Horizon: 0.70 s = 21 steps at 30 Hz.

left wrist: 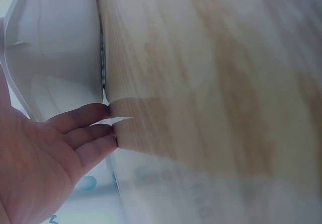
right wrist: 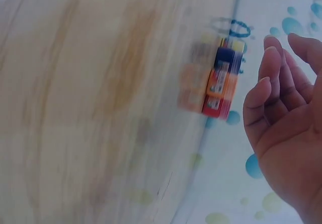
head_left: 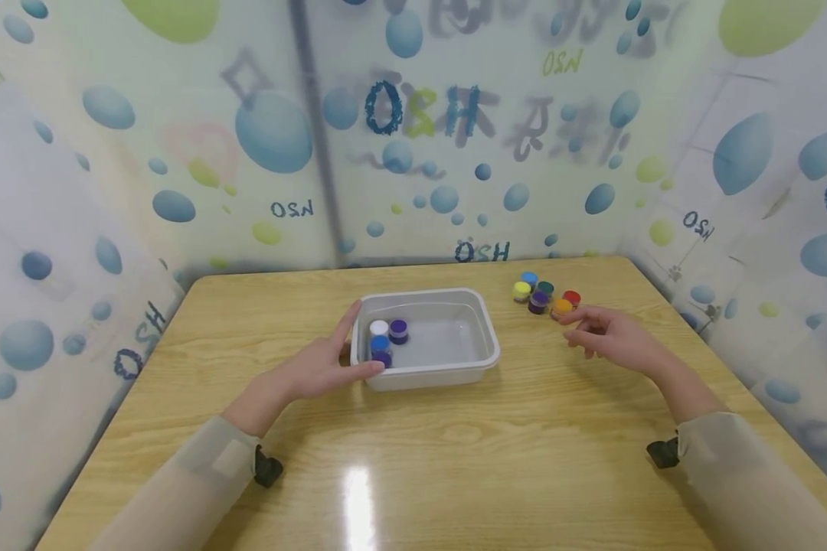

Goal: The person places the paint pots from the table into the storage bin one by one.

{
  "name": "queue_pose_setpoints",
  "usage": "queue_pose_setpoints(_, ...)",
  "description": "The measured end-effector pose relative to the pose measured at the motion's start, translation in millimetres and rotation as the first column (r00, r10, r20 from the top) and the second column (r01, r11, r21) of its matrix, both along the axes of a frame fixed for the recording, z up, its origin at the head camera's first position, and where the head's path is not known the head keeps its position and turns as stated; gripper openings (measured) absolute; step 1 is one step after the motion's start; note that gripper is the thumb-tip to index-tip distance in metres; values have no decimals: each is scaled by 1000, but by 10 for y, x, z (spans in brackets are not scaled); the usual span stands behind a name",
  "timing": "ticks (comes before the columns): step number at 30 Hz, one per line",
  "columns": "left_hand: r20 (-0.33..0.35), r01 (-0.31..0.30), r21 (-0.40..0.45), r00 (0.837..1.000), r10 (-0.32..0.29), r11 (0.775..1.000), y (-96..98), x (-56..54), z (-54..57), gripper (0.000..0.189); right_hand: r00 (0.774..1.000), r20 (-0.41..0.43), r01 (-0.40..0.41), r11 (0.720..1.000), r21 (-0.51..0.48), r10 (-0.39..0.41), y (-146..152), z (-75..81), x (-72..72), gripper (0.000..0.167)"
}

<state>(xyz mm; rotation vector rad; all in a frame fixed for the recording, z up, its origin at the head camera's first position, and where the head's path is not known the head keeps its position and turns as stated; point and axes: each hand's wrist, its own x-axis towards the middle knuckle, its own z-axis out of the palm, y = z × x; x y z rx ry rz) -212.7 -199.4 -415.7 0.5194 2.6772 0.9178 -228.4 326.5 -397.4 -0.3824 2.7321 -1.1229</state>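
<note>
A white plastic tub [head_left: 448, 376] stands on the table with several small paint pots inside at its left end: a white-lidded pot [head_left: 379, 328], a blue one [head_left: 380, 343] and two purple ones. My left hand [head_left: 320, 369] spans the tub's left end, thumb over the front rim and index finger along the left side. In the left wrist view its other fingers [left wrist: 88, 133] extend straight down to the tabletop beside the tub wall. Loosely bent and holding nothing, my right hand [head_left: 613, 337] hovers beside the orange-lidded pot [head_left: 561, 308].
Near the orange pot, at the table's back right, sit a red pot [head_left: 571, 299], a purple pot [head_left: 539, 302], a yellow pot [head_left: 521, 291], a green pot [head_left: 545, 289] and a blue pot [head_left: 529, 278]. Printed curtains [head_left: 400, 191] border the wooden table [head_left: 455, 459].
</note>
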Motion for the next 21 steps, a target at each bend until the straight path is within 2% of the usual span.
queue_pose_setpoints(11,2,-8,-19,1000,8,1000,14,-8,14,124,997,70,17,997,73,-22,245,-64,-78,47)
queue_pose_setpoints(21,10,-7,-17,1000,7,1000,13,-2,20,124,998,45,41,993,114,-46,290,-56,-274,46)
